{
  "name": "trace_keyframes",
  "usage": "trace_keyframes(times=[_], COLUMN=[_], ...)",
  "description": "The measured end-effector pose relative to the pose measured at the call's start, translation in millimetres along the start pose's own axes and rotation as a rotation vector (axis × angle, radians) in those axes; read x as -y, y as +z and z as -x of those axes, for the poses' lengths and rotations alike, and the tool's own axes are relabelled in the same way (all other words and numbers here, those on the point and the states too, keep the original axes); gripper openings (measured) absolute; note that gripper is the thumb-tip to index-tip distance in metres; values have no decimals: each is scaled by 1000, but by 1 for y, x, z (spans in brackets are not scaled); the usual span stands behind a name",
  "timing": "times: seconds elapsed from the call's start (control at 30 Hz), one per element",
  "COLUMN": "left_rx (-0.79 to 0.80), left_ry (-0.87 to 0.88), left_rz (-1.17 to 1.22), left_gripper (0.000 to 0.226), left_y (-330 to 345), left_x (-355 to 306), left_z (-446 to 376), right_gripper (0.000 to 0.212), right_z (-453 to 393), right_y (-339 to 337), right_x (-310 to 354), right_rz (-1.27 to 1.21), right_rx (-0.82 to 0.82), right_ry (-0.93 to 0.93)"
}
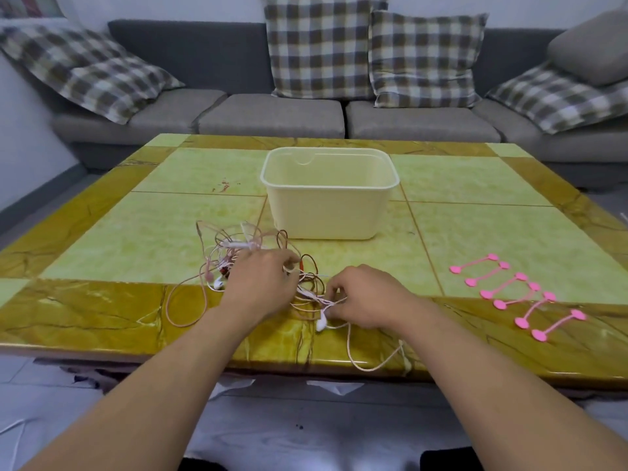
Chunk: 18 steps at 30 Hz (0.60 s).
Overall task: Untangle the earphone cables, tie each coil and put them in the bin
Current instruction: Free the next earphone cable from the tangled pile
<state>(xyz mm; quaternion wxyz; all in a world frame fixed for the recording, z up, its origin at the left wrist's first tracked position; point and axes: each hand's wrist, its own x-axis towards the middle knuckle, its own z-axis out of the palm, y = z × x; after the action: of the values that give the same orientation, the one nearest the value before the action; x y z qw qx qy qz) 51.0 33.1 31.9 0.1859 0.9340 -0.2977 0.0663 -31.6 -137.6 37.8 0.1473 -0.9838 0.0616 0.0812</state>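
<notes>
Tangle of earphone cables (pixel 258 266) lies on the near part of the table (pixel 102 232), just in front of the cream bin (pixel 328 212), which holds nothing yet. Our left hand (pixel 261 283) rests on the middle of the knot, fingers curled down into the strands; our right hand (pixel 365 297) pinches a pale cable beside a white earbud (pixel 321 322). One loop droops over the table's front edge. We judge the cables light, limp and springy, apt to snag and re-knot, thin enough to suffer from a hard tug. Better to hold near an earbud or plug and feed it back through. Pink ties (pixel 516 294) wait to the right, well apart.
</notes>
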Motion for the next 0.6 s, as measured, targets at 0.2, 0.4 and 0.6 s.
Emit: trace_keyframes(times=[0.2,0.4,0.6], left_rx=[79,-85,-66], left_ry=[-306,-445,-394], left_rz=[-134,170,321], left_gripper=[56,45,77], left_y=[-3,-5,0], left_x=[-2,7,20], left_z=[-6,-11,-7], right_gripper=[12,22,24], right_z=[9,15,16], right_y=[-17,-29,-32], right_x=[-22,-37,-49], right_rz=[-430,-1216,-1425], right_rx=[-157,-429,-479], right_ry=[68,91,273])
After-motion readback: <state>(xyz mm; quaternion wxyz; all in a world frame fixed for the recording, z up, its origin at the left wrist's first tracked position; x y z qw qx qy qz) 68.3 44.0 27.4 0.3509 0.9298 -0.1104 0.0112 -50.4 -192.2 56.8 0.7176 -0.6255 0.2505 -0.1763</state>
